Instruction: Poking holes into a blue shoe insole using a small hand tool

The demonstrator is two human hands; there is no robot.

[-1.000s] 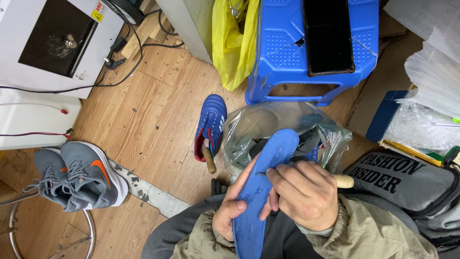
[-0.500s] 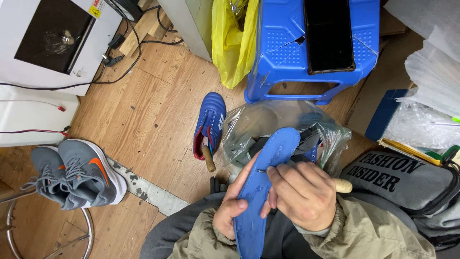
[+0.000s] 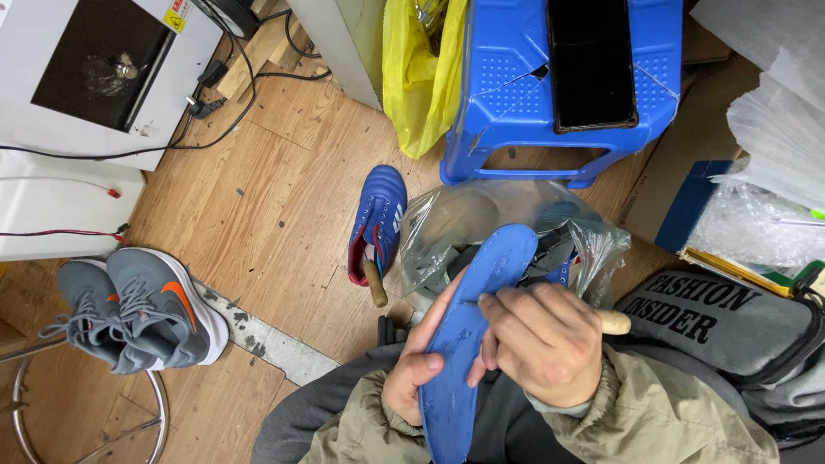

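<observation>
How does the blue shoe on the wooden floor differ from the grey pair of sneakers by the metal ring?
The blue shoe lies alone with a wooden handle sticking from its opening; the grey sneakers sit as a pair, nothing inside. The blue shoe has a red lining; the grey sneakers carry orange marks and white soles. Both rest laces-up on the wooden floor.

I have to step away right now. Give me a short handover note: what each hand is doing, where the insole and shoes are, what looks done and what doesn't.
Left hand: grips the blue insole from its left edge, over the lap.
Right hand: fingers press a thin tool tip against the insole's upper face; a wooden handle sticks out on the hand's right.
Blue shoe: on the wooden floor, a wooden-handled tool inside it.
Clear plastic bag: beyond the insole.
Grey sneakers: paired at left, untouched.
Done: insole is out and in hand.
Left: work on the insole is under way; it is not in any shoe.
</observation>
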